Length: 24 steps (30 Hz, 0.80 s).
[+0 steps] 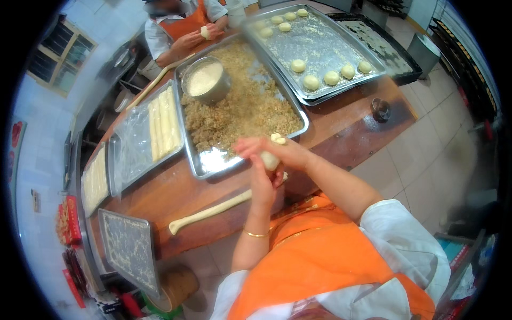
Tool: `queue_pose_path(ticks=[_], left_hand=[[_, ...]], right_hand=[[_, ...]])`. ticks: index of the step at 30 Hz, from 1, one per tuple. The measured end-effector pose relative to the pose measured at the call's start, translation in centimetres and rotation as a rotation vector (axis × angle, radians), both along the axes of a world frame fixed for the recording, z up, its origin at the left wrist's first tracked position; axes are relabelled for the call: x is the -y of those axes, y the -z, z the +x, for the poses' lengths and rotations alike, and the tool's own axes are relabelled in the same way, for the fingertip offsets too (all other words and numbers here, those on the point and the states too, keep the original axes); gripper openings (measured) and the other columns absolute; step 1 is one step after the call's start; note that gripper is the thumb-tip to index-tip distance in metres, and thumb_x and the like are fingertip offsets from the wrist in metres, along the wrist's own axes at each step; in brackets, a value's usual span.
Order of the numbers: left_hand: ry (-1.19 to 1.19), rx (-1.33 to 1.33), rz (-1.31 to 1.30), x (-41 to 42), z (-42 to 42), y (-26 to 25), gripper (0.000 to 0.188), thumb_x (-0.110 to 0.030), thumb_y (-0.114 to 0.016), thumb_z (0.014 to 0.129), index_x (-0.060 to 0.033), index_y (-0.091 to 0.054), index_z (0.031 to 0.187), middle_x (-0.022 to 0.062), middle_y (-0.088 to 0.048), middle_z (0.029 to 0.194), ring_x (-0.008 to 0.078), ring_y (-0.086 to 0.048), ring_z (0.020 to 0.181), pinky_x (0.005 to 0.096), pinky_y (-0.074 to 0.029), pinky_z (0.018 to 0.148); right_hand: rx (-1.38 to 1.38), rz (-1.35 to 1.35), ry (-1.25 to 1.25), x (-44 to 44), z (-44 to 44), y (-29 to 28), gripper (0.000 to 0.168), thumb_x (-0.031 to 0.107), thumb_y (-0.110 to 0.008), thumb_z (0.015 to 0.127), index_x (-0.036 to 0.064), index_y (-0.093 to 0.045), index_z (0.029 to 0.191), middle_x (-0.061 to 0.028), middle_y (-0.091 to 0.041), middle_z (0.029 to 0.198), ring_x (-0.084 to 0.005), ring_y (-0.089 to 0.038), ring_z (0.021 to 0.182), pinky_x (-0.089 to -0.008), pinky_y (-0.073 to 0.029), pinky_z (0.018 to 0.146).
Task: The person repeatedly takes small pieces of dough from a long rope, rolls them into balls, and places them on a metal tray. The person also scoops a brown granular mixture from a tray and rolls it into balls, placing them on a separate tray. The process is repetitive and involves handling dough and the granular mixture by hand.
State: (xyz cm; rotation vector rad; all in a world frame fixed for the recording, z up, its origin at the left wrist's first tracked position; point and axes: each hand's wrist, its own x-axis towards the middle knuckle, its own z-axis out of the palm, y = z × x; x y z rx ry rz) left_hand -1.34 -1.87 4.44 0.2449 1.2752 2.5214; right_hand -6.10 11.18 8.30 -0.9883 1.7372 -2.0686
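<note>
Near the table's front edge my left hand (264, 182) cups a pale dough ball (270, 161). Over the ball lies my right hand (286, 151), its fingers pointing left. Small dough lumps (278, 139) show by the back of the right hand. A long dough rope (212, 211) lies on the wooden table, partly hidden behind my left forearm. Just beyond my hands is a metal tray (306, 124) of crumbly brown filling (240, 116), with a metal pot of pale grains (205, 80) standing in it. Several round dough pieces (311, 82) sit on a floured tray at the upper right.
Rolled dough strips (165, 124) fill part of a plastic-lined tray on the left; more strips (95, 180) lie beyond it. A floured tray (129, 248) juts past the table's corner. Across the table a co-worker's hands (200, 35) hold dough. A dark round object (381, 110) stands right.
</note>
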Motion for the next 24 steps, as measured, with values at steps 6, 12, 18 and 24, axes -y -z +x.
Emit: queue_pose_path(ticks=[6,12,18,24], left_hand=[[-0.371,0.072,-0.145,-2.8,1.1,-2.8,0.032,-0.03,-0.044,0.095,-0.008,-0.046,0.118,0.0058,-0.055,0.103,0.0117,-0.056,0.078,0.0233,-0.046,0.057],[-0.28,0.102,0.077,-1.4,0.4,-1.0,0.026,-0.02,-0.046,0.093,-0.0086,-0.046,0.117,0.0058,-0.056,0.102,0.0154,-0.057,0.081,0.0272,-0.047,0.063],[-0.253,0.109,0.17,-0.8,0.5,-1.2,0.021,-0.02,-0.044,0.095,-0.0064,-0.047,0.11,0.0064,-0.052,0.095,0.0147,-0.048,0.07,0.023,-0.041,0.057],[-0.22,0.314,0.318,-0.3,0.8,-2.0,0.027,-0.026,-0.041,0.097,-0.0055,-0.046,0.113,0.0052,-0.052,0.095,0.0124,-0.047,0.068,0.022,-0.038,0.056]], right_hand=[[0.287,0.155,0.279,0.2,-0.2,0.0,0.023,0.024,-0.054,0.091,0.002,-0.061,0.087,-0.0081,-0.063,0.098,-0.0141,-0.061,0.082,-0.0264,-0.05,0.063],[0.361,0.411,0.194,-1.2,-0.2,-3.3,0.02,0.02,-0.061,0.086,0.001,-0.056,0.086,-0.0034,-0.06,0.077,-0.0077,-0.056,0.059,-0.0226,-0.047,0.049],[-0.01,0.455,0.085,-2.8,-2.5,-1.1,0.015,0.019,-0.058,0.086,0.004,-0.054,0.089,-0.0006,-0.057,0.08,-0.0072,-0.052,0.069,-0.0225,-0.046,0.066],[0.144,0.475,-0.02,-3.2,-2.6,-2.5,0.015,0.017,-0.058,0.082,0.005,-0.052,0.09,0.0018,-0.052,0.078,-0.0067,-0.048,0.071,-0.0201,-0.04,0.06]])
